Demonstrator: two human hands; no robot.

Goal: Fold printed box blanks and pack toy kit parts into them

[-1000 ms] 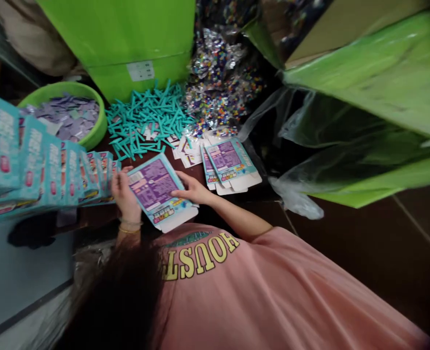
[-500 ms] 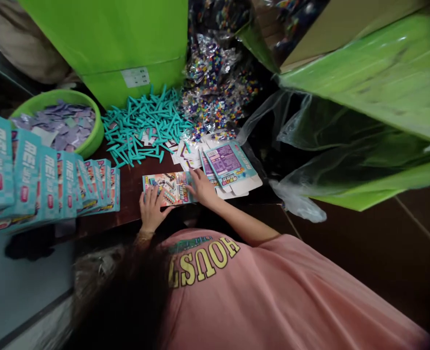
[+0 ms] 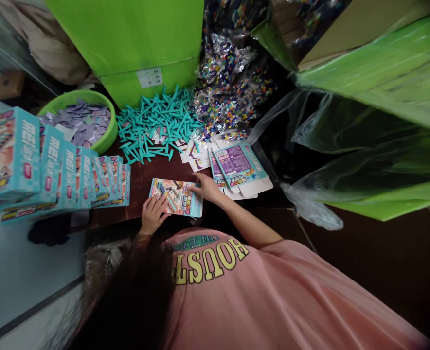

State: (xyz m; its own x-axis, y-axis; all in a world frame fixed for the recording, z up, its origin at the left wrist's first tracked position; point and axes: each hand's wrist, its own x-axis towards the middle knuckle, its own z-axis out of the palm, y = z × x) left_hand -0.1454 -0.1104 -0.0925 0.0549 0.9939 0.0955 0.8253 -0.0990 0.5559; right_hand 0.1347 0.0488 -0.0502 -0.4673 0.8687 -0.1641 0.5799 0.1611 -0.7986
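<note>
A printed teal and pink cardboard box (image 3: 186, 200), flat in shape, is in front of me at the table's near edge. My left hand (image 3: 152, 214) grips its left side, with the fingers lying across the printed face. At its upper right edge, my right hand (image 3: 207, 188) holds the box with bent fingers, the thumb side over the face. Flattened teal and purple boxes (image 3: 239, 165) lie in a stack just right of my right hand. White printed slips (image 3: 196, 158) are scattered beyond the box.
Filled teal boxes (image 3: 69, 170) stand in a row at left. Behind them is a green basin (image 3: 113, 129) of purple packets. Teal hammer-shaped pieces (image 3: 160, 121) are heaped near a green carton (image 3: 127, 39). Bags of coloured beads (image 3: 222, 92) lie beside a plastic-lined green box (image 3: 375, 78).
The box has turned slightly, its right end now lower and nearer me. My right hand has shifted from lying across its right part to its upper right edge. The view has swung left.
</note>
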